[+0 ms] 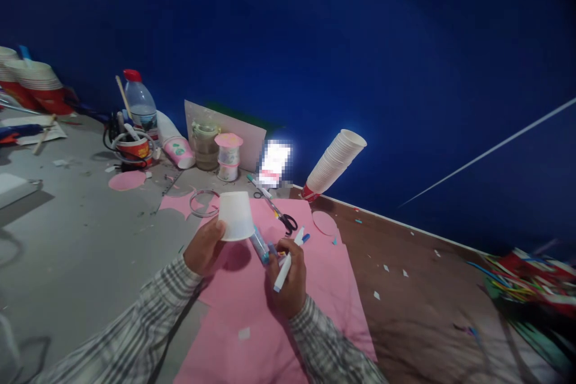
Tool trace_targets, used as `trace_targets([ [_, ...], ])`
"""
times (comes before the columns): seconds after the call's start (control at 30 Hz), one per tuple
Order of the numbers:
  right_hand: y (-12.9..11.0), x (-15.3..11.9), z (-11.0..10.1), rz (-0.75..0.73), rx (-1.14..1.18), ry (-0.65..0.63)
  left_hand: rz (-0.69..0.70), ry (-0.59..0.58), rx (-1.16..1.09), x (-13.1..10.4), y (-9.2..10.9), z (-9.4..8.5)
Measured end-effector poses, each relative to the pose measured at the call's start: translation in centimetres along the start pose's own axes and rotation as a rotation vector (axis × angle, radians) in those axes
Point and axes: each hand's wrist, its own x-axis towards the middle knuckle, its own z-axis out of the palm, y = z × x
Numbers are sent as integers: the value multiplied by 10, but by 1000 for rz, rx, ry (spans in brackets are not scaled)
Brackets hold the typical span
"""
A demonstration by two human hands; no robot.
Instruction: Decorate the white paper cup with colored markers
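My left hand [205, 248] grips a white paper cup [236, 217] by its left side, above the pink paper sheets [245, 312]. A white marker [282, 275] slants across my right hand [292, 285], whose fingers are closed round it. Close to my right fingertips is a bluish see-through object [260, 245]; whether the fingers touch it cannot be made out. Black-handled scissors [288, 223] lie on the pink sheets beyond my right hand. Left of the cup, a ring-shaped roll [203, 204] rests flat on the table.
A leaning stack of white cups [336, 162] stands against the blue wall [360, 42]. Behind are a bright phone screen [274, 162], a pink-and-white paper spool [228, 159], a jar [206, 147] and a red-capped bottle [141, 108]. Colourful bundles [535, 282] lie right, on the brown floor [405, 312].
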Motion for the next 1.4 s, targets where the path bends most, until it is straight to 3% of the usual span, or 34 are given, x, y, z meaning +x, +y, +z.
trace_targets([
  [0.1, 0, 0, 0, 40, -3, 15, -17, -101, -61, -5, -1, 2],
  [0.17, 0, 0, 0, 59, 0, 14, -107, -154, -115, -7, -2, 2],
  [0.27, 1, 1, 0, 77, 10, -2, -197, -202, -157, -6, -4, -1],
  [0.47, 1, 1, 0, 56, 47, -31, -237, -265, -219, -4, -3, -7],
  [0.77, -11, 5, -2, 133, 87, -121, -389, -487, -223, -24, -19, 6],
  [0.97, -15, 5, -1, 106, 98, -140, -402, -410, -294, -22, -25, 2],
  [1.17, -11, 5, -2, 84, 116, -145, -419, -341, -361, -20, -18, 9],
  [1.4, -18, 5, -14, 118, 495, -135, -370, -108, -347, -11, 3, 12],
])
